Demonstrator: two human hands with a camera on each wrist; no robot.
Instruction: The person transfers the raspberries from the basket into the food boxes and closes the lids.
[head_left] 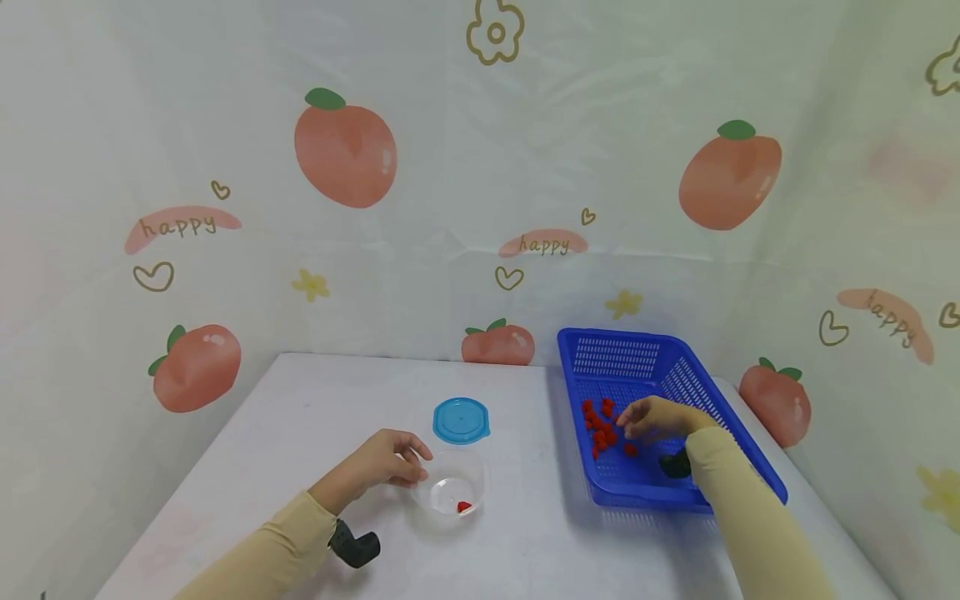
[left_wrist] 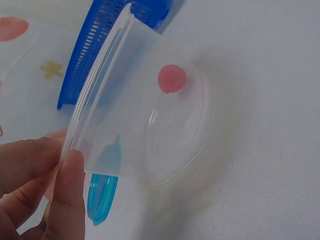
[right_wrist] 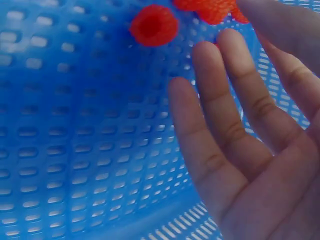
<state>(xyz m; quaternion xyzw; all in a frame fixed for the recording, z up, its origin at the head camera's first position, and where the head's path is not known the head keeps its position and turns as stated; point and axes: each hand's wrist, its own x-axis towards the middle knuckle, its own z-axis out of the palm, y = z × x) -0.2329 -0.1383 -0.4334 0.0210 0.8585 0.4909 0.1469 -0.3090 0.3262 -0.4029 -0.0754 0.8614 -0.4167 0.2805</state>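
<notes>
A blue basket [head_left: 645,495] stands at right, the right hand [head_left: 660,418] inside it, fingers loosely spread. At left, the left hand [head_left: 384,461] pinches a clear tub [head_left: 444,490] by its rim. Beyond lies a blue lid [head_left: 461,420]. Red berries [head_left: 600,437] crowd the basket's left.

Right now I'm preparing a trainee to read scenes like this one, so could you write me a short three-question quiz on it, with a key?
1. Count: how many red berries show in the clear container that the left hand holds at the rim?
2. True or false: the blue lid lies on the table, off the clear container.
3. Multiple choice: where is the right hand?
A) Touching the blue lid
B) Above the clear container
C) In or over the blue basket

Key: 1. One. 2. True. 3. C.
</notes>
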